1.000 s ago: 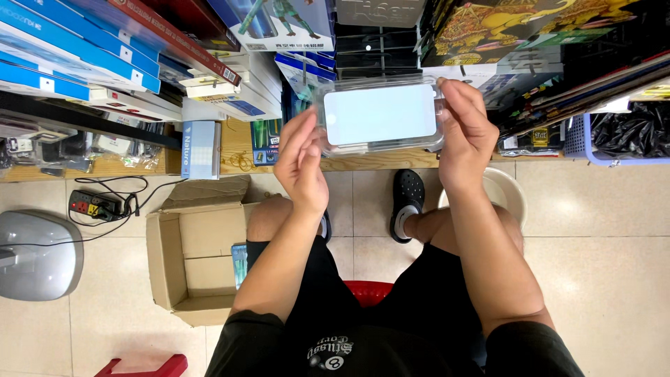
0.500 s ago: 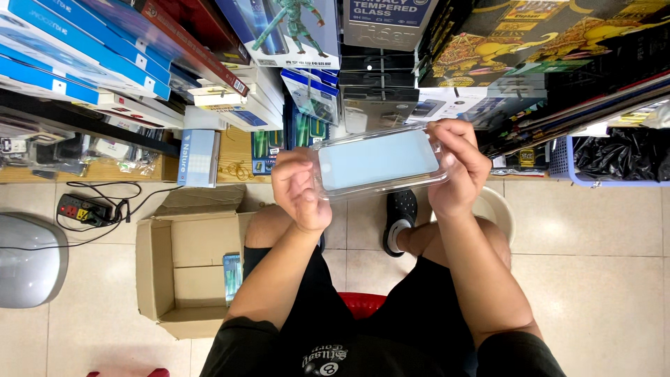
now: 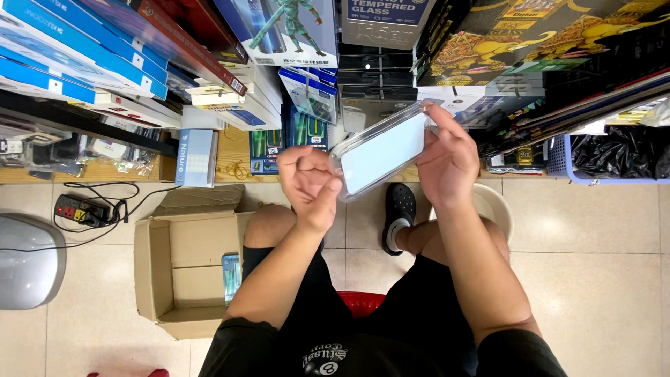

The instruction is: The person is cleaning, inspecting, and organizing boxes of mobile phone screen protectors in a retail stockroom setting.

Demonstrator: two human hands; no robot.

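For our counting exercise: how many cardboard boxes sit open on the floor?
1: the open cardboard box on the tiled floor, left of the person's knee. Others may be hidden.

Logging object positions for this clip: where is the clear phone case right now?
In the head view, the clear phone case is centre frame, tilted, held between the left hand and right hand, above the knees, before the stacked boxes.
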